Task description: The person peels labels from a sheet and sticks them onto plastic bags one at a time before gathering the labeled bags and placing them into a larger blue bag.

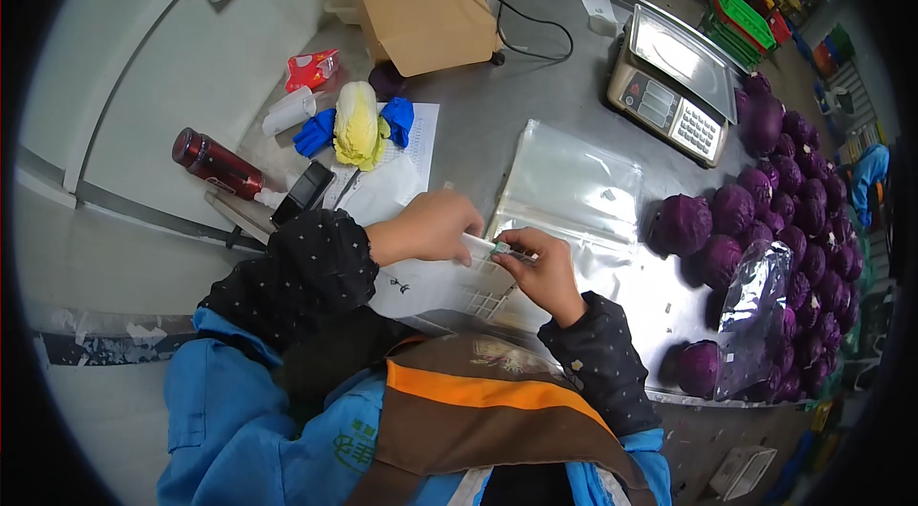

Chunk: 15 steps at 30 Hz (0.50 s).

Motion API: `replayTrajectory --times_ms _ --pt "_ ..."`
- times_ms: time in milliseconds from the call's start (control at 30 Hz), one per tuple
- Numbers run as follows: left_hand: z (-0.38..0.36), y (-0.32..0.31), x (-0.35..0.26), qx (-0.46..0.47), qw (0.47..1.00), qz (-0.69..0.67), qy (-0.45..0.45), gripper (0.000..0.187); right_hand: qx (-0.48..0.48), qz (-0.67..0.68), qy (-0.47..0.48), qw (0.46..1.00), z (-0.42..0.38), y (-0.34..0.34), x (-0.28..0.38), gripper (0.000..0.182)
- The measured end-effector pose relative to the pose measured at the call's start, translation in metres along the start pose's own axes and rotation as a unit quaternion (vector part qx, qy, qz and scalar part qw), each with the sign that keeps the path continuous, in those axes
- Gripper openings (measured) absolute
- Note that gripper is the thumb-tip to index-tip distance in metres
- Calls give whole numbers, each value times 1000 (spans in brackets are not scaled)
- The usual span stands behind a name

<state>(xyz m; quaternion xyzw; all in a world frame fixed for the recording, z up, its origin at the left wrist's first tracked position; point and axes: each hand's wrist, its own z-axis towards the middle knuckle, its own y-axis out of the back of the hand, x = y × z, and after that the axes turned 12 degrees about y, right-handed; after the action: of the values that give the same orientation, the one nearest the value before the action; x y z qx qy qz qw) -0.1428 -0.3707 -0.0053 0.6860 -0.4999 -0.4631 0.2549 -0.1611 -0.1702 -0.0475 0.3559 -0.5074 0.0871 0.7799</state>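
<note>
My left hand point(435, 227) is closed on the upper edge of a white sheet-like piece point(411, 288), which has a dark mark and a grid-like pattern towards its right side. Close beside it, my right hand point(545, 269) pinches a small pale-green and white piece, perhaps a sticker point(500, 249), between thumb and fingertips. Behind the hands lies a stack of clear plastic bags point(572, 183), flat on the metal table point(559, 90). Under my left wrist are white papers, and a dark handheld device point(304, 192) rests just left of them.
Purple cabbages point(732, 209) are heaped along the right side, with a loose clear bag point(755, 300) on them. A scale point(669, 90) stands at the back right. A cardboard box point(421, 4), cable, napa cabbage point(359, 126), blue gloves and red bottle point(217, 165) sit back left.
</note>
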Motion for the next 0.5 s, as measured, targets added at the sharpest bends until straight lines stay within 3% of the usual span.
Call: replayTrajectory --times_ms 100,167,200,333,367,433,467,500 --pt "1 4 -4 49 998 -26 12 32 -47 1 30 998 -3 2 4 14" --pt "4 1 0 58 998 -26 1 35 -93 -220 254 937 -5 5 4 13" --pt "6 0 2 68 997 -24 -10 37 -84 -225 282 929 -7 5 5 15" --pt "4 0 -1 80 997 -10 -14 38 -85 -132 172 973 -10 10 14 24" --pt "5 -1 0 79 997 -5 -14 38 -86 -132 171 973 -12 12 16 24" --pt "5 0 -2 76 997 0 -14 38 -8 -256 227 940 -16 17 18 27" --pt "4 3 -5 97 995 7 2 38 38 -229 248 941 -20 19 15 38" --pt "4 5 -6 118 993 14 19 38 40 -229 247 941 -22 18 16 38"
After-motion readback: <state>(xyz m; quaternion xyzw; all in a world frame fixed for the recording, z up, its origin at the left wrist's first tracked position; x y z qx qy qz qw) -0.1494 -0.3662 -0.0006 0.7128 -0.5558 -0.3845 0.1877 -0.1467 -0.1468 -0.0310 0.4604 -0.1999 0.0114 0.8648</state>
